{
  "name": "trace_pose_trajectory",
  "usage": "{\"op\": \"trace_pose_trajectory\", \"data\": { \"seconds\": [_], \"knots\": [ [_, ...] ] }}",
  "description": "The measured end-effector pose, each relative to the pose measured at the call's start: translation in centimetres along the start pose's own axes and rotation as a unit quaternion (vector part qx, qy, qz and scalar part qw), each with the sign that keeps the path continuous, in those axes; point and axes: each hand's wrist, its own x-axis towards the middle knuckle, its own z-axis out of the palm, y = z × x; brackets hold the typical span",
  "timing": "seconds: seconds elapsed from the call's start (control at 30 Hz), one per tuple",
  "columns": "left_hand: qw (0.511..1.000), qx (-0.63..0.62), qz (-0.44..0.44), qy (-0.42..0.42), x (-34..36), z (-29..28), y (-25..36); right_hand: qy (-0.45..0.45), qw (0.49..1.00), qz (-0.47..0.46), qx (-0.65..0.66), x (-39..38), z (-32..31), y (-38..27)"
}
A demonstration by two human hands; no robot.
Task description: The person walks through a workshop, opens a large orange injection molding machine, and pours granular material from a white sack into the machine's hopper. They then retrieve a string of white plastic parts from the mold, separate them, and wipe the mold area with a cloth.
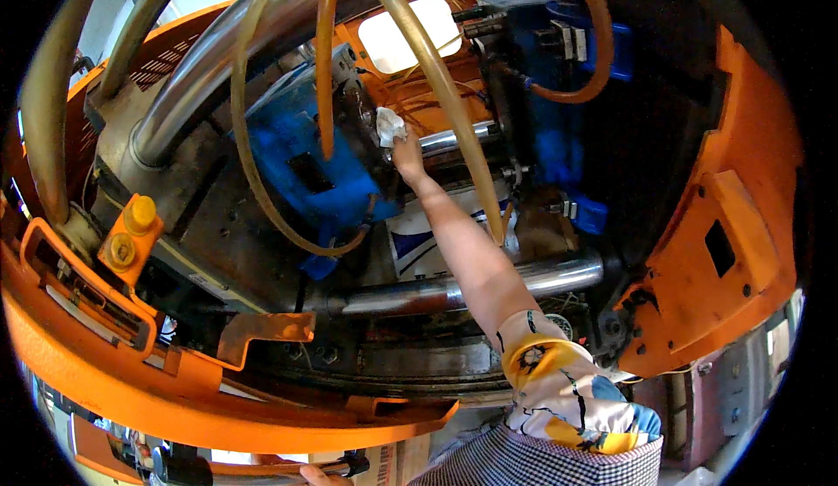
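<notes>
My right arm reaches deep into the machine between two blue mould halves. My right hand (408, 160) is closed on a crumpled white cloth (390, 126) and holds it against the dark inner face of the left blue mould half (305, 150). The right blue mould half (559, 93) stands across the gap. At the lower edge my left hand (323, 475) shows only in part, its thumb and a bit of finger about a bar (292, 468) below the orange guard. The rest of that hand is cut off.
Yellowish hoses (436, 76) hang in front of the moulds, near my right arm. Shiny steel tie bars (410, 296) cross the machine below and above. An orange guard rail (218, 412) curves along the front, and an orange panel (698, 268) stands at the right.
</notes>
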Motion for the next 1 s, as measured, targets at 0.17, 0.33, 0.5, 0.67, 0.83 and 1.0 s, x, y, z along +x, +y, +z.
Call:
{"op": "trace_pose_trajectory", "data": {
  "seconds": [0.17, 0.33, 0.5, 0.67, 0.83, 1.0],
  "knots": [
    [1.0, 0.001, -0.007, 0.005, -0.1, 0.0, 0.1, 0.014, 0.997, -0.063, 0.043, -0.5, 0.6, -0.4],
    [1.0, 0.003, -0.008, 0.007, 0.0, 0.1, 0.1, -0.037, 0.997, -0.005, -0.065, -0.4, -0.6, -0.4],
    [1.0, -0.006, -0.006, 0.014, 0.3, 0.1, -0.2, -0.044, 0.991, -0.072, -0.1, -1.0, -0.6, -0.4],
    [1.0, 0.001, -0.009, 0.023, 0.3, -0.4, -0.1, -0.07, 0.996, 0.036, -0.05, -1.4, 0.1, -3.5],
    [1.0, -0.018, -0.019, 0.012, 0.4, 0.2, -0.3, 0.018, 0.968, -0.244, -0.047, 0.2, -0.1, 3.1],
    [0.999, -0.007, -0.032, 0.029, 0.1, -0.4, 0.2, -0.022, 0.998, -0.015, -0.056, -1.2, 1.1, -2.3]
  ]
}}
